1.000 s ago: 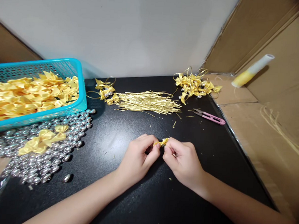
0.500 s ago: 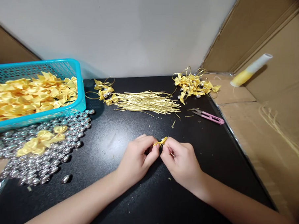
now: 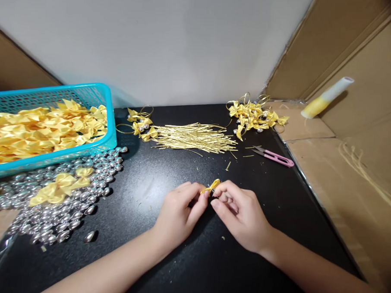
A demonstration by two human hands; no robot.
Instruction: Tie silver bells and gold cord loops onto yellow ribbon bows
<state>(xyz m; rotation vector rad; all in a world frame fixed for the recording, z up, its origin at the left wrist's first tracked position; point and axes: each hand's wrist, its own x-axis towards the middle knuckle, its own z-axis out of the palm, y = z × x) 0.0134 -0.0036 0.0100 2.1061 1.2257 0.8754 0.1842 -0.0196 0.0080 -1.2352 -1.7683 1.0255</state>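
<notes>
Both my hands meet over the middle of the black table point(image 3: 164, 266). My left hand point(image 3: 178, 212) is closed, its thumb and fingers pinching a small yellow ribbon bow point(image 3: 212, 186). My right hand point(image 3: 238, 211) is also closed, its fingertips pinched on the same bow from the right. Only the top of the bow shows above the fingers. What else the fingers hold is hidden.
A teal basket point(image 3: 110, 130) of yellow bows stands at the left, above a spread of silver beads point(image 3: 63, 201) with loose bows point(image 3: 59, 187). A bundle of gold wires point(image 3: 192, 137), finished bows point(image 3: 253, 114), pink snips point(image 3: 274, 157) and cardboard walls point(image 3: 353, 170) lie behind and right.
The view has dropped slightly. My right hand's fingers have loosened and shifted on the bow; the left hand keeps its pinch.
</notes>
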